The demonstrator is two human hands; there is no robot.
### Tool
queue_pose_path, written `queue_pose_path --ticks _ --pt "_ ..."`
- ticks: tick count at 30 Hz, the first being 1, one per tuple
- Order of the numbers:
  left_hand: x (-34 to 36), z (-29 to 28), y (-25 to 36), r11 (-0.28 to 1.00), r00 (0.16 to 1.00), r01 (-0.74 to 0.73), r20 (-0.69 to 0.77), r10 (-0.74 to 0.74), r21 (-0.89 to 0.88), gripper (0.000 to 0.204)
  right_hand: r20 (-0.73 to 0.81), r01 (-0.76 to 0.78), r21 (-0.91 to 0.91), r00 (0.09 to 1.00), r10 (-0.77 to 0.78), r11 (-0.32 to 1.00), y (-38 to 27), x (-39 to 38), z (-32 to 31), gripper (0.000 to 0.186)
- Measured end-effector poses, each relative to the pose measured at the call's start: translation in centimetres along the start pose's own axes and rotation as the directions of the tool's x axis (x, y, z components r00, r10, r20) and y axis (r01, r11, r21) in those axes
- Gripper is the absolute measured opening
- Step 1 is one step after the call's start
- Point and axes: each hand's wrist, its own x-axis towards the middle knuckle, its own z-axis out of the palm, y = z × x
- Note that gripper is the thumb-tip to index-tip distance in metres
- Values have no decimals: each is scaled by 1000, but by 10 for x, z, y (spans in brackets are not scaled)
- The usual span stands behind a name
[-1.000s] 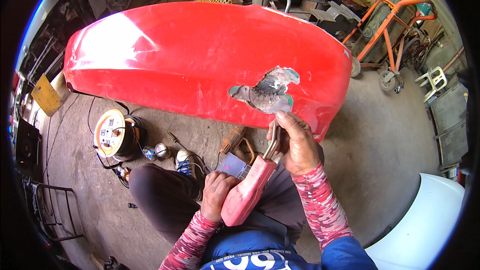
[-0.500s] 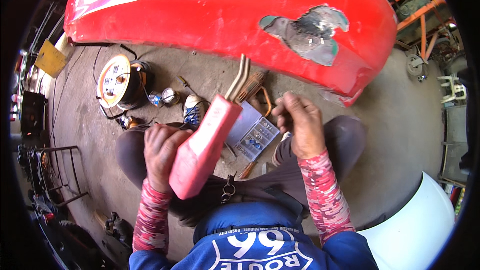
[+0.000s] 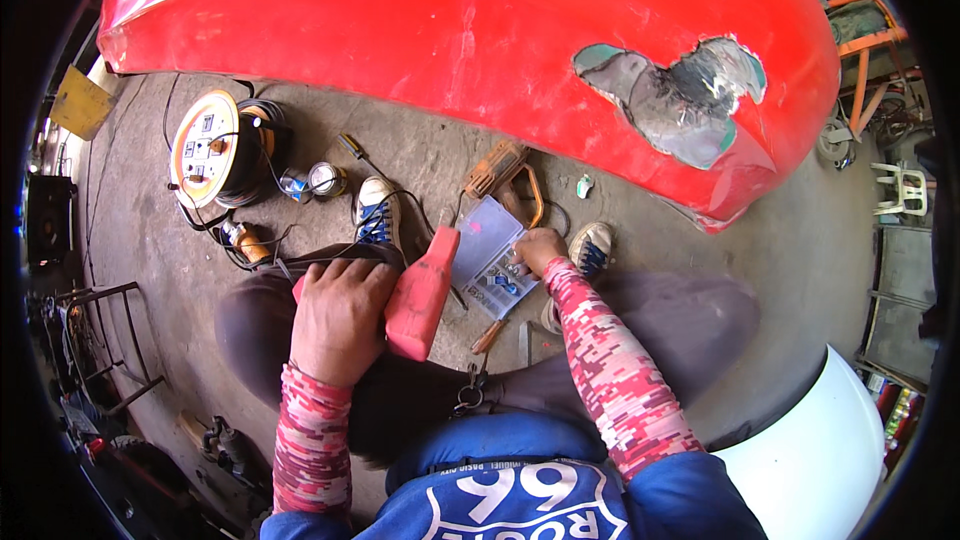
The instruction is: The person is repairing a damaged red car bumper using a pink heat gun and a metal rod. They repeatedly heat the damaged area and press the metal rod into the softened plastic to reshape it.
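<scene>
My left hand (image 3: 343, 315) is closed around the handle of a red hot stapler (image 3: 420, 305), held above my left thigh. Its metal prongs are hard to make out at this angle. My right hand (image 3: 540, 250) reaches down to a clear compartment box (image 3: 500, 282) lying with its lid up on the floor between my legs. The fingertips are bent together over its small metal pieces; what they pinch is hidden. Ahead lies a large red bumper (image 3: 400, 35) with a torn, grey-green damaged patch (image 3: 680, 105) toward its right end.
A cable reel (image 3: 207, 150) with tangled cords stands at left, beside an open can (image 3: 326, 179). An orange-brown power tool (image 3: 495, 170) rests near the bumper's lower edge. A wooden-handled tool (image 3: 488, 337) lies by the box. At lower right sits a white panel (image 3: 810, 455).
My right hand has come down from the air to the compartment box. The hot stapler has been drawn back and turned, its prongs no longer plain to see. The view has shifted slightly.
</scene>
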Motion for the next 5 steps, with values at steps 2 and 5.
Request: queue_pose_path --ticks 2,5 --pt "2 1 -1 999 995 6 102 -10 38 19 79 45 -107 996 -37 993 12 12 10 13" --pt "10 8 2 998 979 -15 204 1 63 18 116 68 -224 992 -42 972 49 17 15 13"
